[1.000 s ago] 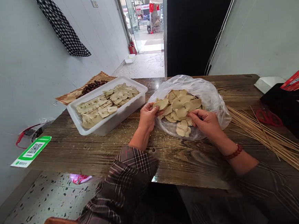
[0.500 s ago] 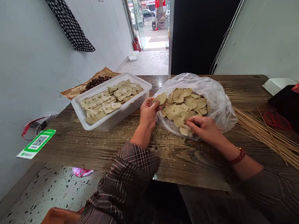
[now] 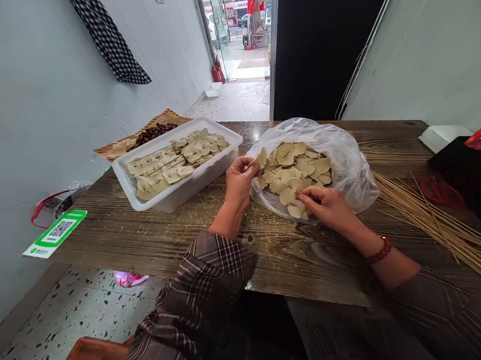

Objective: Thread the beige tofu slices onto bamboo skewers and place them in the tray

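Observation:
My left hand [image 3: 239, 181] pinches a thin, beige, flat slice [image 3: 259, 159], which looks bent, at the left side of a clear plastic bag. A bamboo skewer [image 3: 267, 168] shows just below that slice, slanting down to the right. Dimpled slices [image 3: 284, 182] line up along it toward my right hand [image 3: 323, 204]. The right fingers are closed at the skewer's lower end, which they mostly hide. Under and behind both hands, the open plastic bag [image 3: 349, 163] holds a heap of similar loose slices [image 3: 318, 165].
A white plastic tub [image 3: 187, 192] of skewered slices stands left, before a mat with dark red pieces [image 3: 156, 133]. Loose bamboo skewers [image 3: 435, 220] lie right, near red-handled scissors [image 3: 441, 192] and a black box [image 3: 465, 179]. A QR-code card [image 3: 57, 233] is at the table's left edge.
The slice in my left hand has gone from lying flat to bent and tilted up. My right hand keeps its grip in place. The view has shifted slightly.

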Tool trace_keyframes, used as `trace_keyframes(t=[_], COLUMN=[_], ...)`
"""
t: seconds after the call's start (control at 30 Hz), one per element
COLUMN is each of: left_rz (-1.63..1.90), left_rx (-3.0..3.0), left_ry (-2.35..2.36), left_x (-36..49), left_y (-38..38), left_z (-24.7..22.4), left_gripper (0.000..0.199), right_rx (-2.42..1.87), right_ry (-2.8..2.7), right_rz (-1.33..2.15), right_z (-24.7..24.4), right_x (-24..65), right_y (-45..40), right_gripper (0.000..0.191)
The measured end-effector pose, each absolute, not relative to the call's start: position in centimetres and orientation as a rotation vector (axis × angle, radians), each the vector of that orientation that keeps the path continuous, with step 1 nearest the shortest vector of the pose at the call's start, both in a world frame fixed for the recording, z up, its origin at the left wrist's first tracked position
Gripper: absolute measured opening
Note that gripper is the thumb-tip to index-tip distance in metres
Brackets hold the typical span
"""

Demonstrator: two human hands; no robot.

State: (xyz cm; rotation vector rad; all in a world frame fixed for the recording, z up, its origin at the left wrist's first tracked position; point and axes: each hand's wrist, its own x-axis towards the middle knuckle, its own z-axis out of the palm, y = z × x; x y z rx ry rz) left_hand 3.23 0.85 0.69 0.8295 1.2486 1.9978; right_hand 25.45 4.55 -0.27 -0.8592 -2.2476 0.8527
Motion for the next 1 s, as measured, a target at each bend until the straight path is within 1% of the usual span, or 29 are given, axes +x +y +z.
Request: trace_keyframes(t=[0.2, 0.4, 0.6, 0.8, 1.0], left_rz=[1.903, 1.875, 1.846, 1.855, 1.844], left_rx=[0.885, 0.669, 0.545, 0.513, 0.438], left_ry=[1.271, 1.156, 1.129, 1.110, 1.119], left_x=[3.59, 3.58, 3.29, 3.27, 3.18], left_y=[0.71, 0.71, 0.68, 0.68, 0.77], left_z=[0.73, 0.75, 0.82, 0.90, 0.89], left_gripper=[0.016, 0.025, 0.028, 0.025, 0.021], right_rx=[-0.857, -0.825, -0.778, -0.730, -0.691], right_ry=[-2.222, -2.223, -2.261, -2.284, -2.277], right_rz=[0.858, 0.826, 0.750, 0.693, 0.729], right_z=[-0.53, -0.58, -0.57, -0.82, -0.85], right_x=[25.38, 25.28, 25.31, 25.44, 25.47], right_y=[4.65, 4.67, 4.62, 4.54, 4.42], right_gripper=[0.025, 0.025, 0.025, 0.023, 0.023])
